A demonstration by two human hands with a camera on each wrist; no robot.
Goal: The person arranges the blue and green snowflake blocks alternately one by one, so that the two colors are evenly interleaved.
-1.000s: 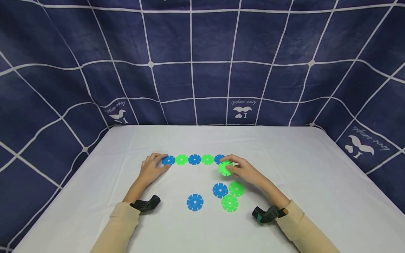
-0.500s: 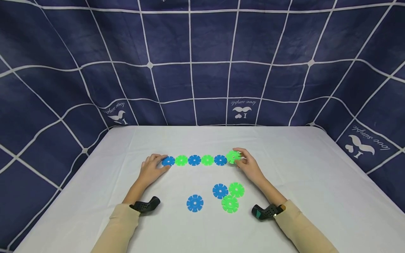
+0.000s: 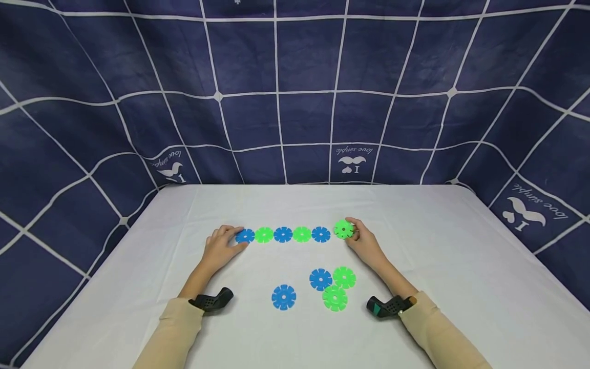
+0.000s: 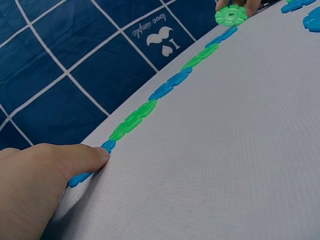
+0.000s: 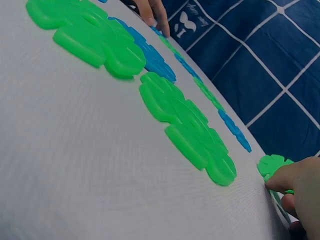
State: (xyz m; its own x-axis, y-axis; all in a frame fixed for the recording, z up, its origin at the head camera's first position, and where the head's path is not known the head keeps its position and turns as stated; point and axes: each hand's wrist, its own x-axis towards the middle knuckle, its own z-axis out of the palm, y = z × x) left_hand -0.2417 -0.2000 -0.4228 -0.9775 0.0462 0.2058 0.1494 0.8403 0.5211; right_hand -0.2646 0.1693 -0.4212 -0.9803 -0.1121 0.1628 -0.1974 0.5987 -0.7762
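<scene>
A row of flat notched discs, alternating blue and green, lies across the white table (image 3: 442, 266). My left hand (image 3: 220, 247) rests on the table, its fingertips touching the blue disc (image 3: 245, 236) at the row's left end, seen also under my left thumb (image 4: 75, 160). My right hand (image 3: 363, 241) pinches a green disc (image 3: 343, 229), slightly tilted, just right of the row's last blue disc (image 3: 320, 234). The right wrist view shows that green disc (image 5: 272, 167) at my right fingertips (image 5: 287, 180).
Loose discs lie nearer me: a blue one (image 3: 283, 296), another blue one (image 3: 320, 279), and two green ones (image 3: 344, 277) (image 3: 335, 298) clustered together. A dark blue checked cloth (image 3: 295, 92) hangs behind and around the table.
My right hand carried the green disc from in front of the row up to its right end. The left hand has stayed on the left-end blue disc.
</scene>
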